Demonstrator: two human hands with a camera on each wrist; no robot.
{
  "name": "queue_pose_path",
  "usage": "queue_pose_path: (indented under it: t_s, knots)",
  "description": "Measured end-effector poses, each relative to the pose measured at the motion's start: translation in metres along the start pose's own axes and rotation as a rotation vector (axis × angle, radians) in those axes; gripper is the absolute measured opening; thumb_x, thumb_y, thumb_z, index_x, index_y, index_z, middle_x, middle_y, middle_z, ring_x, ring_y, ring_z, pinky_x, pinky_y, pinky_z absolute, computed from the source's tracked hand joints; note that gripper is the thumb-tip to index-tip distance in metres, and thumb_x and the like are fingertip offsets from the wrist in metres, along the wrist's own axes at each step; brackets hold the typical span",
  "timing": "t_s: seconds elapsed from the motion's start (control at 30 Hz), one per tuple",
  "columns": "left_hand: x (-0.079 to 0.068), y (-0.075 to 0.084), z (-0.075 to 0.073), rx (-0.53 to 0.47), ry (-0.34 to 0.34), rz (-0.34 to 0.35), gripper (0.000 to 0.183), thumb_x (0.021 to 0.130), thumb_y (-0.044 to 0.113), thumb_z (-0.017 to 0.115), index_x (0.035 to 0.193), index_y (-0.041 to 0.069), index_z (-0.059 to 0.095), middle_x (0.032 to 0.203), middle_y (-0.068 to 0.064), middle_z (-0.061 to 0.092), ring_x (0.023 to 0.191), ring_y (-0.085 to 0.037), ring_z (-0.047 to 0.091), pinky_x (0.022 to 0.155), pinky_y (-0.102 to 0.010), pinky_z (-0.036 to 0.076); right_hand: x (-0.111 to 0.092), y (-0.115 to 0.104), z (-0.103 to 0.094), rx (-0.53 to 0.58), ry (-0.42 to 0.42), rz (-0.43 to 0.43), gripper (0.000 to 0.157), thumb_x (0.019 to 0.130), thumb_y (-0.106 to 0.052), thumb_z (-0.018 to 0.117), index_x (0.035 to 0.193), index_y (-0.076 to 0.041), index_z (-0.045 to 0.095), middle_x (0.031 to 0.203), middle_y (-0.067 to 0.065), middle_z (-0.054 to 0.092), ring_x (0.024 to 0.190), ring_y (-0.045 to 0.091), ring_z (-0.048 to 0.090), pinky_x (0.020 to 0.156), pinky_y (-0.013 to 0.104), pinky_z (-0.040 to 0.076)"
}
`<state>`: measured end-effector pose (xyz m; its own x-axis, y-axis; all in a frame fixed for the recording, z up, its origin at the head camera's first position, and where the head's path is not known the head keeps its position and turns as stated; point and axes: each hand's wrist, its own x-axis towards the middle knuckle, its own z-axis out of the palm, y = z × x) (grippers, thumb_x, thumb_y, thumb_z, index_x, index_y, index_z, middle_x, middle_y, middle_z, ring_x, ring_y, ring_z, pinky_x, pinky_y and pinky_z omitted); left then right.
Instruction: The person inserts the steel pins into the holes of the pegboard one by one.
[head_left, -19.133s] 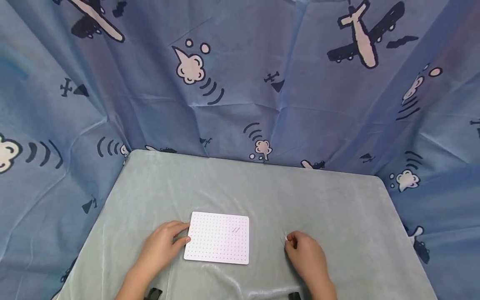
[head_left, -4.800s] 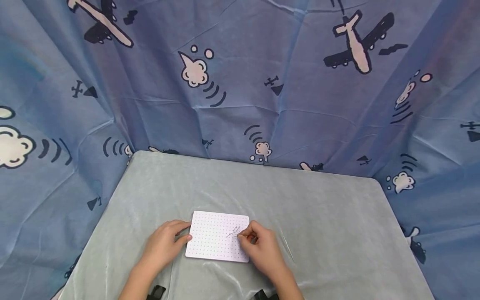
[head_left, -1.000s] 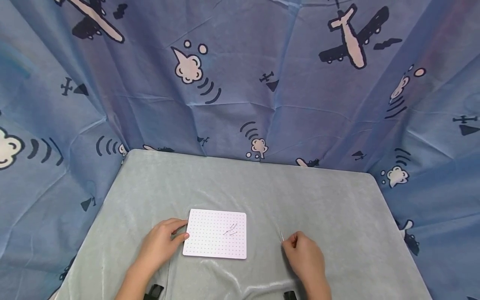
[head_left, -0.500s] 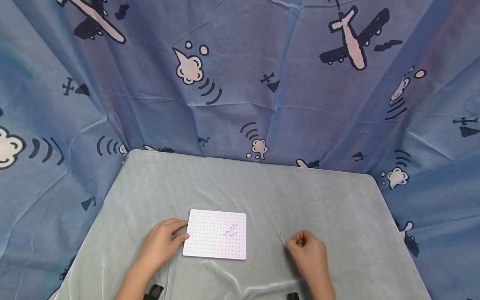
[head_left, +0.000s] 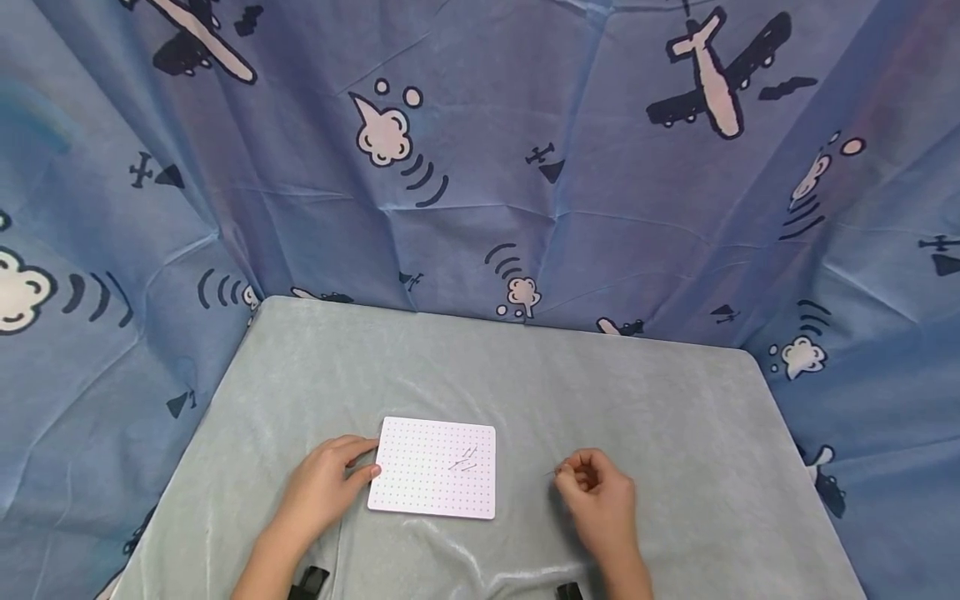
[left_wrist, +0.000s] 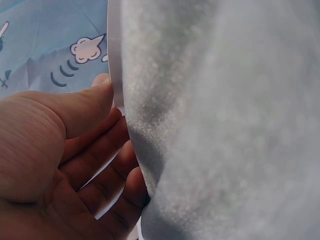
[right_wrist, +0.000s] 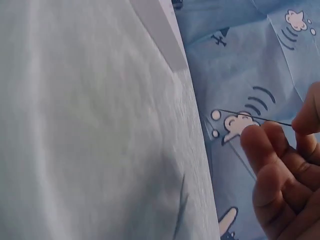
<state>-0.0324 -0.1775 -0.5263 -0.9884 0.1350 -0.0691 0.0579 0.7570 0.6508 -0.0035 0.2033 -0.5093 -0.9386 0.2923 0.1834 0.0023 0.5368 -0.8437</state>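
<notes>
A white board (head_left: 420, 492) with rows of small holes lies on the grey tablecloth. Thin dark lines, like slender rods and their shadows, show on its right part (head_left: 467, 460). At its left edge rests my left hand (head_left: 322, 483), thumb and index fingertip against the rim; the left wrist view shows the thumb (left_wrist: 95, 100) there with the other fingers loosely bent. Right of the board, my right hand (head_left: 600, 492) pinches a thin needle-like rod (right_wrist: 255, 116) between thumb and finger, its free end pointing left toward the board.
Below my right hand, more thin dark slivers (right_wrist: 181, 207) lie on the tablecloth (head_left: 675, 433). A blue curtain (head_left: 465, 167) printed with planes and clouds hangs behind the table and along both sides.
My right hand has lifted a needle-like rod from the tablecloth and moved slightly left. Compared with 19 seconds ago, more thin lines show on the board. My left hand stays put.
</notes>
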Motion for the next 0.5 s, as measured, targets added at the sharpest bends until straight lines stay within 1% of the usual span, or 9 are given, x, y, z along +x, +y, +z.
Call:
queue_pose_path:
  t_s: [0.13, 0.33, 0.43, 0.5]
  knots:
    - [0.0, 0.0, 0.0, 0.006, 0.006, 0.001, 0.041, 0.094, 0.025, 0.089, 0.133, 0.017, 0.08, 0.129, 0.003, 0.076, 0.105, -0.02, 0.073, 0.087, -0.047, 0.061, 0.001, -0.004, 0.011, 0.085, -0.045, -0.091, 0.027, 0.087, 0.014, 0.072, 0.085, -0.012, 0.07, 0.078, -0.003, 0.076, 0.06, 0.011, 0.065, 0.05, 0.019, 0.05]
    - [0.001, 0.0, 0.0, 0.005, 0.006, 0.002, 0.041, 0.094, 0.025, 0.089, 0.133, 0.018, 0.08, 0.129, 0.004, 0.076, 0.105, -0.019, 0.072, 0.087, -0.048, 0.061, 0.003, -0.009, 0.032, 0.128, -0.105, -0.235, 0.035, 0.085, 0.016, 0.073, 0.086, -0.018, 0.07, 0.081, -0.003, 0.077, 0.056, 0.01, 0.059, 0.047, 0.017, 0.044]
    - [0.001, 0.0, 0.0, 0.008, 0.001, 0.001, 0.041, 0.095, 0.026, 0.089, 0.134, 0.019, 0.08, 0.129, 0.005, 0.075, 0.105, -0.018, 0.072, 0.086, -0.047, 0.061, 0.002, -0.01, 0.041, 0.143, -0.142, -0.272, 0.036, 0.084, 0.016, 0.074, 0.087, -0.02, 0.07, 0.083, -0.004, 0.078, 0.057, 0.01, 0.058, 0.046, 0.017, 0.041]
    - [0.001, 0.0, 0.0, 0.008, -0.002, -0.001, 0.041, 0.095, 0.026, 0.089, 0.134, 0.02, 0.08, 0.129, 0.005, 0.075, 0.105, -0.018, 0.072, 0.086, -0.047, 0.062, 0.002, -0.012, 0.047, 0.14, -0.162, -0.283, 0.034, 0.084, 0.014, 0.074, 0.087, -0.019, 0.07, 0.084, -0.004, 0.077, 0.058, 0.009, 0.058, 0.046, 0.017, 0.04]
